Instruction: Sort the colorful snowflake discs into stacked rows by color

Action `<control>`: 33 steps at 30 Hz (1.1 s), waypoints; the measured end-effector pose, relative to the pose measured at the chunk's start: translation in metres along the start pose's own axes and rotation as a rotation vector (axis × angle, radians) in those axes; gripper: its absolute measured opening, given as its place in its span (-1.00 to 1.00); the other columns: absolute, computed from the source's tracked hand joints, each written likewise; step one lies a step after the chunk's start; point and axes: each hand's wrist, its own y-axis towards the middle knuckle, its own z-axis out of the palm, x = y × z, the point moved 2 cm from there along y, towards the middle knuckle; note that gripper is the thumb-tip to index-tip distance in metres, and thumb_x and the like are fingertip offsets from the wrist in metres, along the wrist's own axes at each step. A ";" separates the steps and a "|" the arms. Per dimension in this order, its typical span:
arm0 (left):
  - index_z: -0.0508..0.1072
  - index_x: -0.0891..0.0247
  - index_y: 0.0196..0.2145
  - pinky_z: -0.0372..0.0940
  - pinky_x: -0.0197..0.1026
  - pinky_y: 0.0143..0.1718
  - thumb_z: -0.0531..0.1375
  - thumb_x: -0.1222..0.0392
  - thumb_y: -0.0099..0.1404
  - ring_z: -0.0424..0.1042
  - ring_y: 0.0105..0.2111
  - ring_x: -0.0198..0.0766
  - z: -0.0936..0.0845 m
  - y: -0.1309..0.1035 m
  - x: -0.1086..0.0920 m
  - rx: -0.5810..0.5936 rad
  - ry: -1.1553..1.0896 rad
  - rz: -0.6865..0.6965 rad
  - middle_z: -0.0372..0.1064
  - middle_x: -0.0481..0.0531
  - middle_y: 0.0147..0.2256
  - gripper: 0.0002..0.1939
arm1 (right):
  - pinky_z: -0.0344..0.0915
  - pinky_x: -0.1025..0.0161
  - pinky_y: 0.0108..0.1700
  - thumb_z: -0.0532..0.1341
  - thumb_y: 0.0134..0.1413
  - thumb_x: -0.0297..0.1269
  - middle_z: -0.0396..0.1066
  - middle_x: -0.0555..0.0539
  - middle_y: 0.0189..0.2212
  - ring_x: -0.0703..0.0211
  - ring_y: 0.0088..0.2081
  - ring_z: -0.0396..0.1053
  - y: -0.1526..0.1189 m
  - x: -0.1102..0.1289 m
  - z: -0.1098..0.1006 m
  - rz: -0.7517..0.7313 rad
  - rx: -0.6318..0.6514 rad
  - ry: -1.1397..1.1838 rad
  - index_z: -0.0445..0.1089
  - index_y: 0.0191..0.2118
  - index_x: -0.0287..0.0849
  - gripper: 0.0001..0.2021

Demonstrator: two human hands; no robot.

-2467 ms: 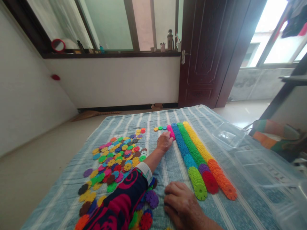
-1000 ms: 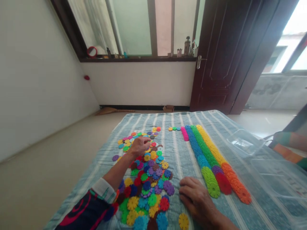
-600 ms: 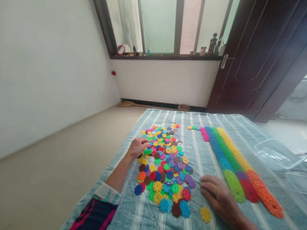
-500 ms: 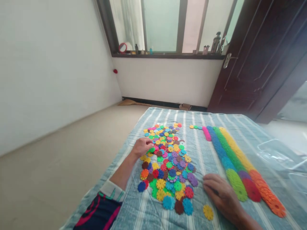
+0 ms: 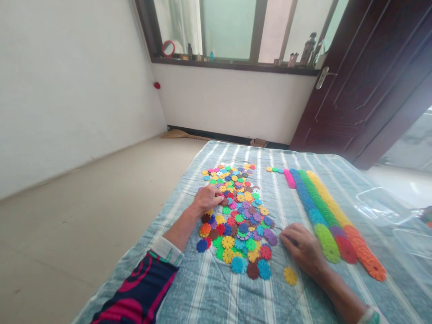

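A loose pile of colourful toothed plastic discs [image 5: 243, 228] covers the left half of the bedspread [image 5: 202, 292]. My left hand [image 5: 207, 198] is over the left side of the pile, thumb and fingers pinched together. Pink shows at its fingertips, but whether that disc is held or lying beneath I cannot tell. My right hand [image 5: 303, 248] rests right of the pile, its fingers curled together and their undersides hidden. A single yellow disc [image 5: 290, 276] lies just left of the right wrist. Farther right are overlapping rows of discs sorted by colour, including a green row [image 5: 317, 198] and a yellow row [image 5: 326, 198].
Orange discs [image 5: 366, 256] end the outer row. Clear plastic boxes [image 5: 384, 204] stand at the right edge. A short line of small discs [image 5: 275, 170] lies at the far side. Beyond are a windowsill [image 5: 232, 65] with small items and a dark door [image 5: 337, 103].
My left hand has shifted slightly right over the pile, away from a green disc. My right hand has drawn its fingers in more. The camera view has tilted a little downward.
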 end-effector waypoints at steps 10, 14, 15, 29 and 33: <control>0.59 0.19 -0.27 0.27 -0.24 -0.23 0.09 0.03 0.31 0.44 -0.21 -0.19 0.001 -0.002 -0.008 -0.007 0.204 -0.014 0.43 0.09 -0.23 -0.69 | 0.30 0.21 -0.23 0.15 0.24 -0.30 0.41 -0.05 -0.39 0.13 -0.29 0.38 0.000 -0.001 -0.002 -0.006 -0.010 -0.007 0.46 -0.40 -0.13 -0.79; 0.57 0.24 -0.27 0.28 -0.23 -0.22 0.03 0.04 0.36 0.44 -0.19 -0.17 0.001 -0.004 -0.012 -0.004 0.288 0.004 0.42 0.13 -0.21 -0.65 | 0.31 0.19 -0.25 0.16 0.23 -0.33 0.41 -0.05 -0.42 0.13 -0.32 0.36 0.002 0.008 -0.003 -0.030 -0.061 -0.017 0.44 -0.41 -0.14 -0.81; 0.56 0.25 -0.28 0.28 -0.22 -0.22 0.02 0.05 0.37 0.44 -0.19 -0.16 0.002 -0.004 -0.013 -0.008 0.301 0.005 0.42 0.14 -0.21 -0.64 | 0.32 0.19 -0.25 0.16 0.23 -0.35 0.42 -0.05 -0.42 0.13 -0.32 0.36 0.004 0.013 -0.004 -0.053 -0.081 -0.007 0.44 -0.39 -0.14 -0.82; 0.49 0.28 -0.36 0.25 -0.26 -0.27 -0.08 0.11 0.42 0.42 -0.26 -0.22 0.011 -0.002 -0.003 -0.148 0.285 0.016 0.43 0.13 -0.27 -0.60 | 0.25 -0.14 0.11 0.27 0.12 -0.20 0.39 -0.21 0.05 -0.15 0.14 0.25 0.036 0.056 0.045 -0.259 0.064 -0.052 0.46 -0.09 -0.12 -0.76; 0.48 0.27 -0.38 0.24 -0.25 -0.30 -0.07 0.11 0.41 0.43 -0.27 -0.21 0.011 0.000 -0.002 -0.175 0.262 0.013 0.44 0.12 -0.29 -0.61 | 0.29 -0.16 0.08 0.26 0.14 -0.15 0.40 -0.26 0.01 -0.17 0.10 0.29 0.032 0.040 0.040 -0.181 -0.047 -0.066 0.46 -0.09 -0.16 -0.73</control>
